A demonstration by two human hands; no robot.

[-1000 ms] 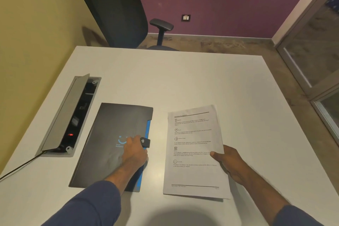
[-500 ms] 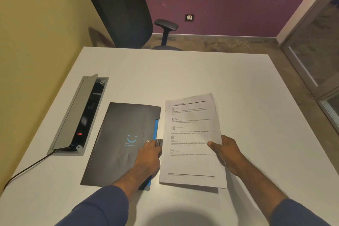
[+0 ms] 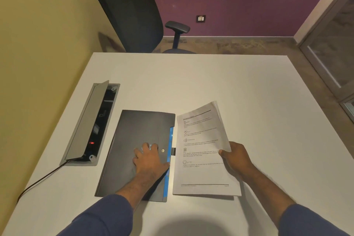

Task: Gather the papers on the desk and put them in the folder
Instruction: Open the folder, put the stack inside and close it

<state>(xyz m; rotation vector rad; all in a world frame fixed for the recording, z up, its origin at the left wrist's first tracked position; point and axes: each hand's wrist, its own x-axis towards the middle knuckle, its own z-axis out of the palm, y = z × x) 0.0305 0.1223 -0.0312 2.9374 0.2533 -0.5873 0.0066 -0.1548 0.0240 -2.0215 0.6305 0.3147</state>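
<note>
1. Head cam, left side: left hand (image 3: pixel 150 159) is spread flat, palm down on the cover of the black folder (image 3: pixel 134 140), not gripping anything, just pinning it to the white desk (image 3: pixel 210 78); fingers sit near the small snap button (image 3: pixel 163 150) on the flap, and the elastic tab (image 3: pixel 173 151) pokes out past the blue inner edge (image 3: pixel 168 159); folder looks shut to me.

2. Same view, right side: right hand (image 3: pixel 236 157) is closed on the right edge of the stack of printed papers (image 3: pixel 201 151), thumb on top; sheets are lifted and tilted at the far end, near edge low over the desk, just beside the folder's opening side; looks like everything's already gathered, no loose sheets anywhere else on the desk.

3. Rest of the scene: open cable box (image 3: pixel 92 124) sunk in the desk to the left with a red light on and a cable (image 3: pixel 38 180) trailing off; office chair (image 3: pixel 132 11) at the far end; none of it in the way.

4. Step, my guess: gathering's done, we're at the open-the-folder bit; the next move calls for the left hand to pop that snap and lift the cover while the right keeps the stack square, then slide it in from the blue edge; floppy paper could catch on the flap, so go in flat.
</note>
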